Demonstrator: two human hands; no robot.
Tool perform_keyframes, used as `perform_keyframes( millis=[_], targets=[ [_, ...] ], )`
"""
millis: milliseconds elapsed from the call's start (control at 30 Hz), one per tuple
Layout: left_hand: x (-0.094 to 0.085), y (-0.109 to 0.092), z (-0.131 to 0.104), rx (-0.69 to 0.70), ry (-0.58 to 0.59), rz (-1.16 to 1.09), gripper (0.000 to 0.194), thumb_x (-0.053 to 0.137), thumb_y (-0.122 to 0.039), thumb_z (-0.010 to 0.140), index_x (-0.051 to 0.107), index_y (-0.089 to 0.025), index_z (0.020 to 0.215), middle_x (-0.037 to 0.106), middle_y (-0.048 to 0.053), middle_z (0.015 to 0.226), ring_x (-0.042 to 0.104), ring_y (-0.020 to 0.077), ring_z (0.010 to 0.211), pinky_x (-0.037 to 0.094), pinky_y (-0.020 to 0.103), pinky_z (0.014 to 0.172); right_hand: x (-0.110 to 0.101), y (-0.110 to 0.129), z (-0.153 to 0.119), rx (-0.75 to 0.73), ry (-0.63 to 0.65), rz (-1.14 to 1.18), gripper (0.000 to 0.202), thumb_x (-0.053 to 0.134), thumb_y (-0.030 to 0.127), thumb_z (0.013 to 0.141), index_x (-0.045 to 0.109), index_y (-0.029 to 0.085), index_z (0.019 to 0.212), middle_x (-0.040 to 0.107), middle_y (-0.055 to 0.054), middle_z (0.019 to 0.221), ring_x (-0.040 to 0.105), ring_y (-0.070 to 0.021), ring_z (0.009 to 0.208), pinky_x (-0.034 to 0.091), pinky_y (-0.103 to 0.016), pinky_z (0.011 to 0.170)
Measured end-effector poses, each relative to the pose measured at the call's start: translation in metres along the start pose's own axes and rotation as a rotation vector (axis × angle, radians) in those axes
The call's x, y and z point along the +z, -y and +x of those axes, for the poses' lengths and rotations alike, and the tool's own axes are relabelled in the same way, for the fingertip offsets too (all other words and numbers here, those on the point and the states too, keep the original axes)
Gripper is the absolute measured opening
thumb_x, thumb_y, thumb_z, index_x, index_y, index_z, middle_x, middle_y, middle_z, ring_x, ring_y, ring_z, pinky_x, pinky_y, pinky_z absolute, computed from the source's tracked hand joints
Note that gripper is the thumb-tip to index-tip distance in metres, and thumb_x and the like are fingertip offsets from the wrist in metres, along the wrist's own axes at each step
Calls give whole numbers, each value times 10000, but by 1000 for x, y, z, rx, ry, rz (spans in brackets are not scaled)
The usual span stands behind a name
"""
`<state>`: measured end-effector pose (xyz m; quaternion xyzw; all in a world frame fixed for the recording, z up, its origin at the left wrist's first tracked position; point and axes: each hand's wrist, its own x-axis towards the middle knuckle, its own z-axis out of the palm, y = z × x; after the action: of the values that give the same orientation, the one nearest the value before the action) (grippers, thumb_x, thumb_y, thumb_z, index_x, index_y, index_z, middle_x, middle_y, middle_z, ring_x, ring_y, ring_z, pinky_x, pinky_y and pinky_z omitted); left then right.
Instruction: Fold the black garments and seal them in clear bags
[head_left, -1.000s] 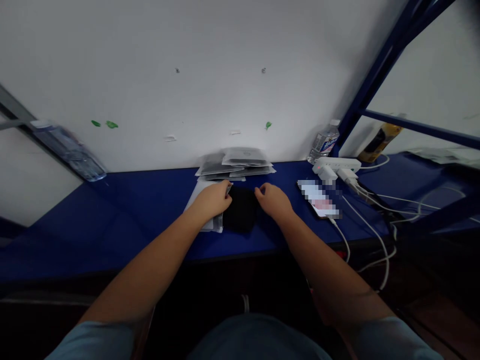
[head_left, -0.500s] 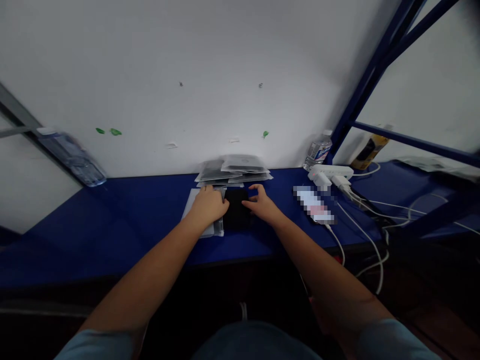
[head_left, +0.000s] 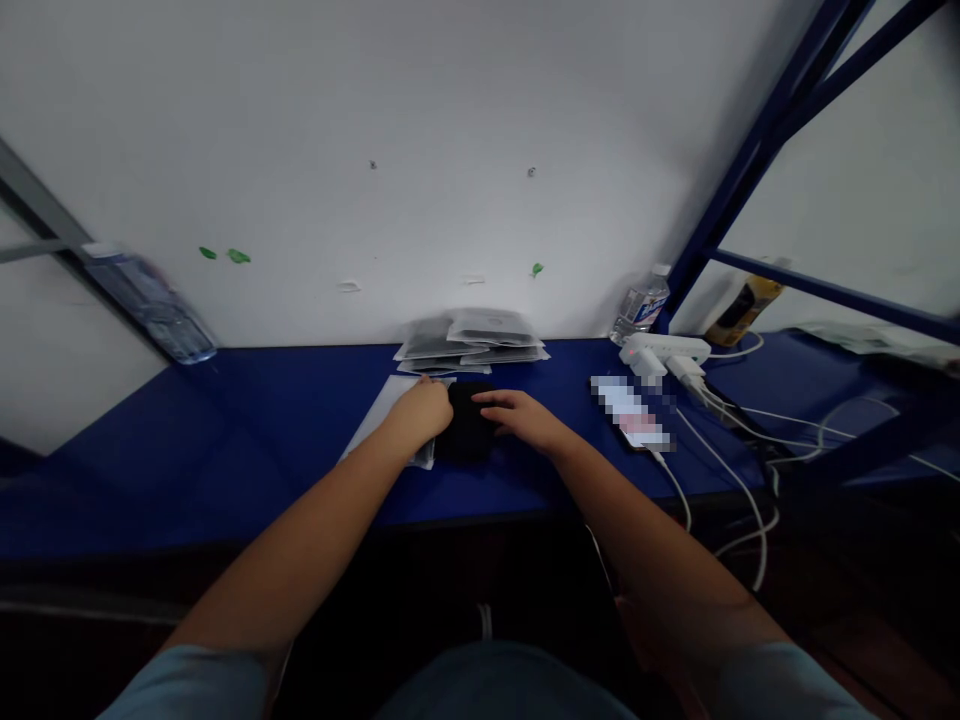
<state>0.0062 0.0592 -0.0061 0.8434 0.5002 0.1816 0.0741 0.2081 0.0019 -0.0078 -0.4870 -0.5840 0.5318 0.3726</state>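
A translucent plastic bag (head_left: 379, 412) lies on the blue table (head_left: 247, 440) in front of me. My left hand (head_left: 421, 412) is closed on the bag's right edge, its fingertips partly hidden. Against that edge sits a flat black item (head_left: 463, 432), soft-looking like folded cloth; whether part of it is inside the bag I cannot tell. From the right, my right hand (head_left: 521, 418) reaches over the black item with fingers stretched out and apart, the tips resting on or just above it. Behind both hands is a pile of filled translucent bags (head_left: 495, 328).
On the right are a phone (head_left: 628, 410) on a charging cable, a white power strip (head_left: 667, 348) with plugs, and a water bottle (head_left: 641, 305). Another bottle (head_left: 154, 305) leans at the left. A blue metal frame (head_left: 739, 170) rises at the right.
The bag's left side has swung out to the left, and my left hand has curled tighter. My right hand's fingers have moved left, further over the black item. The view has shifted slightly.
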Motion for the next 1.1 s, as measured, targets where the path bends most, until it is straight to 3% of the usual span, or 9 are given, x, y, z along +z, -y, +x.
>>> perform_keyframes(
  millis=[167, 333, 467, 667, 867, 1000, 1100],
  targets=[
    [-5, -7, -1, -62, 34, 52, 306, 552, -115, 823, 761, -130, 1047, 739, 232, 1081, 661, 414, 1167, 508, 485, 973, 2, 2, 0, -19, 33, 58, 399, 660, 138, 793, 759, 187, 1177, 753, -66, 1121, 675, -159, 881, 553, -266, 751],
    [-4, -19, -2, -20, 15, 94, 415, 436, -85, 903, 647, -35, 1257, 586, 296, 1406, 494, 363, 1415, 426, 461, 1124, 8, 0, 7, 10, 84, 159, 416, 671, 118, 744, 767, 195, 1141, 764, -30, 1036, 666, -137, 825, 546, -247, 739],
    [-7, -19, -5, -21, 43, 88, 438, 476, -99, 890, 623, -57, 1300, 576, 265, 1440, 457, 343, 1448, 389, 452, 1167, 8, -1, 9, 34, 63, 234, 388, 660, 136, 738, 768, 188, 1107, 762, -39, 1020, 673, -149, 869, 536, -235, 720],
    [-12, -15, -16, -87, 115, 36, 548, 529, -214, 884, 546, -63, 1410, 486, 275, 1521, 386, 392, 1482, 389, 516, 1159, 0, -3, 6, 76, -12, 349, 341, 654, 146, 721, 770, 172, 1040, 749, -56, 932, 680, -160, 854, 549, -254, 726],
    [-2, -26, -20, -34, 35, 92, 545, 427, -174, 922, 503, 15, 1428, 441, 308, 1541, 334, 371, 1513, 318, 487, 1206, 7, -1, 3, 104, 97, 490, 395, 690, 110, 679, 753, 180, 1062, 731, -38, 928, 681, -151, 834, 579, -299, 797],
    [-2, -32, -20, -46, 43, 93, 540, 417, -191, 940, 488, 64, 1411, 404, 329, 1555, 318, 388, 1514, 301, 485, 1215, 15, 1, 3, 106, 183, 567, 486, 695, 68, 631, 738, 208, 1094, 732, -30, 1042, 687, -153, 927, 570, -294, 866],
    [-4, -37, -21, -31, 21, 74, 528, 412, -197, 953, 492, 29, 1423, 420, 297, 1560, 328, 367, 1515, 297, 479, 1222, 18, 1, 4, 60, 215, 581, 487, 674, 62, 620, 728, 206, 1082, 736, -41, 1083, 681, -165, 985, 551, -300, 919]
  ],
)
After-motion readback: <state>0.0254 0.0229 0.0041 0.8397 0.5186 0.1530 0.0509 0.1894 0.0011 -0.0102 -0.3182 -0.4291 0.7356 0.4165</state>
